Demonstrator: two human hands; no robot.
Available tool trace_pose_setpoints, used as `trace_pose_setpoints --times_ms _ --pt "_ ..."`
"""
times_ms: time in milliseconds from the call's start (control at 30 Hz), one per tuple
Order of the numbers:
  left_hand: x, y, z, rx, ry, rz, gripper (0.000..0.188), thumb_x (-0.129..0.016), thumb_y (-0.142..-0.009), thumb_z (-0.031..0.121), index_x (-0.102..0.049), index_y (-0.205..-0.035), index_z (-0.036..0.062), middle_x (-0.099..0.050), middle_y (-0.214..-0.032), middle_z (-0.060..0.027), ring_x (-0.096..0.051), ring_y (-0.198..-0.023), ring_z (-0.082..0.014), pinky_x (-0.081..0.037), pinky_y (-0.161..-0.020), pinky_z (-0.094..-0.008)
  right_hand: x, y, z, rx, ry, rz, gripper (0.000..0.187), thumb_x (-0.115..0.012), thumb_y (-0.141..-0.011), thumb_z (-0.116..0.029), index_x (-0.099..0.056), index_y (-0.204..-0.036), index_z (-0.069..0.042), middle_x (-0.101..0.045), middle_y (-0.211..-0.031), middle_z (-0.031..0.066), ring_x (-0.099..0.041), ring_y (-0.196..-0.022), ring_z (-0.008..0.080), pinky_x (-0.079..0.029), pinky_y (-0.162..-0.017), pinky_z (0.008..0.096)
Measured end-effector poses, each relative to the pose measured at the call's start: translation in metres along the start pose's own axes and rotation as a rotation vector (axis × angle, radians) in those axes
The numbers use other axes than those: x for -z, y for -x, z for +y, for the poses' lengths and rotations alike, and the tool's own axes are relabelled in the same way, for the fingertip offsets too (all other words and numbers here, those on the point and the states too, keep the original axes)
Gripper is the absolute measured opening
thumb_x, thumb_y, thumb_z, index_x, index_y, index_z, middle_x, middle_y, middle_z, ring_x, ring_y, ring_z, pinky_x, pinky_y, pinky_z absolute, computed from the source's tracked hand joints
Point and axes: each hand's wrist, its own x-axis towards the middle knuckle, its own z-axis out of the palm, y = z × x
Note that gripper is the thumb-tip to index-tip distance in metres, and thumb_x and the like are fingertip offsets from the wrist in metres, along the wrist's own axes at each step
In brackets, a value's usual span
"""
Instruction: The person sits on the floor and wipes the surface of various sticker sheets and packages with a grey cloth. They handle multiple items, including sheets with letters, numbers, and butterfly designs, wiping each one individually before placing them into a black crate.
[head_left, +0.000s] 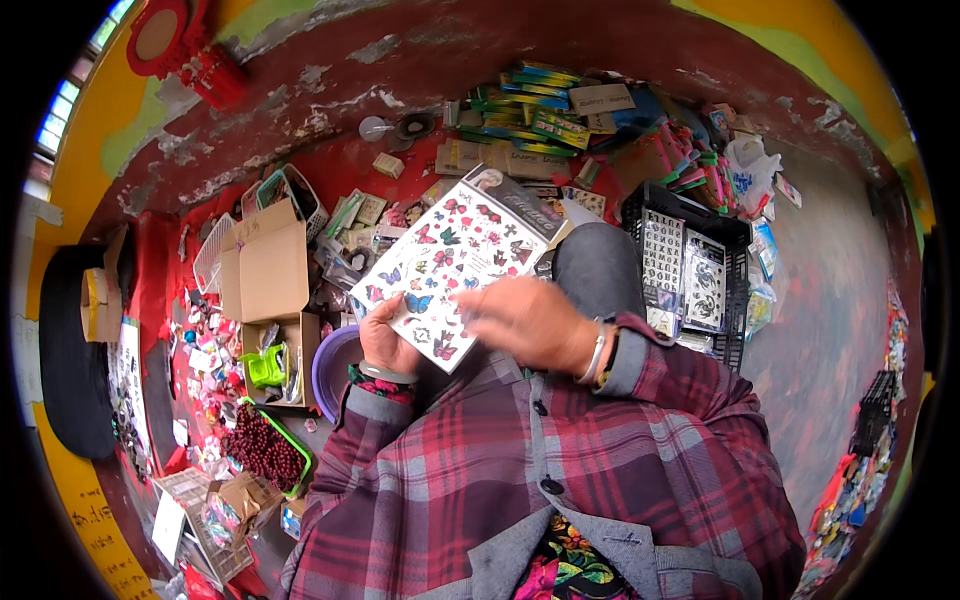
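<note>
A white sheet [462, 262] printed with colourful butterflies, with a dark header strip at its far end, lies tilted in front of me. My left hand [388, 340] grips its lower left edge, the thumb on top and the other fingers mostly hidden beneath. Over the sheet's lower right part is my right hand [535, 322], its fingers smeared by motion. Whether those fingers touch the sheet or hold anything cannot be made out. To the right of my knee, a black plastic crate [741, 240] holds more printed sheets [705, 285], some with black letters and dark designs.
On the left stand an open cardboard box [268, 262], a purple basin [328, 375] and a green-rimmed tray of dark red beads [265, 450]. Packets [540, 105] are piled along the far wall. Small goods [200, 370] cover the red cloth at left.
</note>
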Motion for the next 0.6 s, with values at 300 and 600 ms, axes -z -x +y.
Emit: trace_pose_setpoints --times_ms 300,600 --pt "0.035 -0.007 0.013 0.052 0.044 -0.150 0.046 -0.047 -0.089 0.012 -0.037 -0.130 -0.0054 -0.048 -0.128 -0.0225 -0.049 -0.117 -0.0350 -0.036 -0.103 -0.0502 -0.023 -0.053 0.016 -0.261 -0.555 0.205 0.035 -0.048 -0.095 -0.029 -0.051 -0.119 -0.004 -0.063 -0.097 0.0069 -0.061 -0.085 0.0164 -0.045 -0.069 0.0264" --pt "0.026 -0.003 0.015 0.084 0.079 -0.122 0.040 -0.042 -0.095 0.041 -0.054 -0.115 0.0087 -0.058 -0.115 -0.0124 -0.055 -0.109 -0.0280 -0.042 -0.095 -0.0458 -0.109 -0.042 0.028 0.200 0.351 -0.203 0.056 -0.056 -0.082 -0.037 -0.044 -0.130 -0.011 -0.039 -0.137 0.0121 -0.032 -0.132 0.0276 -0.018 -0.109 0.0465"
